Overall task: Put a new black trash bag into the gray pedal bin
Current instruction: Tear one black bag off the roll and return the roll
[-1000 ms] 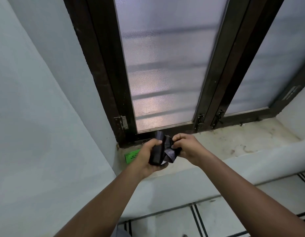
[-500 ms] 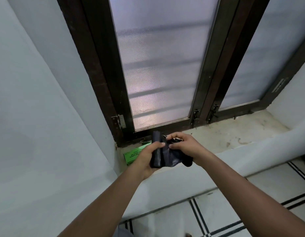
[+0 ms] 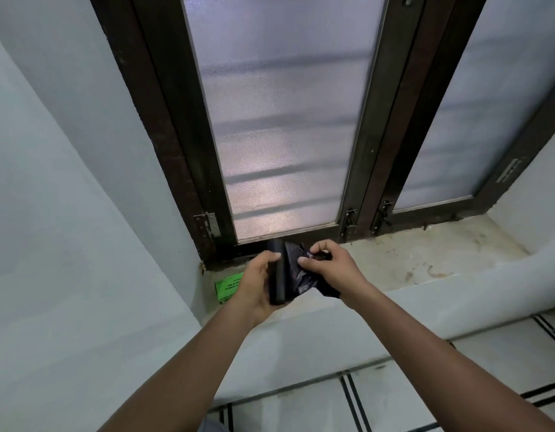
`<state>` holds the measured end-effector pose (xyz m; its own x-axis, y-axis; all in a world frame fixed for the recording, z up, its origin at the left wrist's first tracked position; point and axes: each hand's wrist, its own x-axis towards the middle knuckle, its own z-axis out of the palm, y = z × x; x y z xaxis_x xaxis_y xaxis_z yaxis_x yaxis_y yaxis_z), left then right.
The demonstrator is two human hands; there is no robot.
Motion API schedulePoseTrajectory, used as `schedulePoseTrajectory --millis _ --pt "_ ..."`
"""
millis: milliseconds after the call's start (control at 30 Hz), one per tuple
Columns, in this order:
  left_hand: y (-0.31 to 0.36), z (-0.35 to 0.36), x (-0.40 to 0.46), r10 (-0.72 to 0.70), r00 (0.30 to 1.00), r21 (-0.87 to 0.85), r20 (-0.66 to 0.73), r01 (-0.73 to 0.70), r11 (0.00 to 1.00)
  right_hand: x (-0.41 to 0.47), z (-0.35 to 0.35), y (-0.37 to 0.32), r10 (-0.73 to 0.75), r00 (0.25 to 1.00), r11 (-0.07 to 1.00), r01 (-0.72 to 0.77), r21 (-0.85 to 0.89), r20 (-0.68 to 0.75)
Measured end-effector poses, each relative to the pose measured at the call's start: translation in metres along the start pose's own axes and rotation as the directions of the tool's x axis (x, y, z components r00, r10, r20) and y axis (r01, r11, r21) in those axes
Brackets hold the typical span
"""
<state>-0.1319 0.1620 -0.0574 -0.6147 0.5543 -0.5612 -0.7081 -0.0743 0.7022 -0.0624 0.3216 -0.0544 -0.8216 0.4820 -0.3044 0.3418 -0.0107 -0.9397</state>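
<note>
A black roll of trash bags [image 3: 276, 275] stands upright in my left hand [image 3: 256, 285], which is closed around it above the window sill. From the roll a loose, crumpled end of a black bag [image 3: 299, 277] spreads to the right. My right hand [image 3: 330, 269] pinches that loose end between thumb and fingers, close beside the roll. The gray pedal bin is not in view.
A stained window sill [image 3: 425, 257] runs below a dark-framed frosted window [image 3: 282, 126]. A green packet [image 3: 227, 286] lies on the sill at the left corner, partly behind my left hand. A white wall [image 3: 67, 213] is at the left; tiled floor [image 3: 394, 400] lies below.
The roll now stands more upright in my left hand, and my right hand has drawn more of the loose bag out to the right. The view has shifted slightly.
</note>
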Motion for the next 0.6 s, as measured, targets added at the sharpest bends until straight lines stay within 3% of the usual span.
schedulePoseTrajectory --millis 233,400,533,600 --pt "-0.007 0.002 -0.007 -0.032 0.999 -0.067 -0.025 0.030 0.997 -0.004 -0.011 -0.014 0.059 0.987 0.998 -0.060 0.000 0.150" --pt "-0.010 -0.009 -0.003 -0.012 0.997 -0.036 -0.070 0.010 0.999 -0.008 -0.014 -0.012 0.159 0.982 0.987 -0.161 0.019 0.103" --pt "-0.012 -0.003 -0.007 0.032 0.999 0.079 -0.043 -0.029 0.996 -0.004 -0.013 0.003 0.090 0.995 0.996 -0.089 -0.016 0.050" --pt "-0.011 -0.001 -0.007 0.017 0.998 0.054 -0.060 -0.014 0.998 -0.003 -0.011 0.006 0.078 0.996 0.997 -0.079 0.014 0.043"
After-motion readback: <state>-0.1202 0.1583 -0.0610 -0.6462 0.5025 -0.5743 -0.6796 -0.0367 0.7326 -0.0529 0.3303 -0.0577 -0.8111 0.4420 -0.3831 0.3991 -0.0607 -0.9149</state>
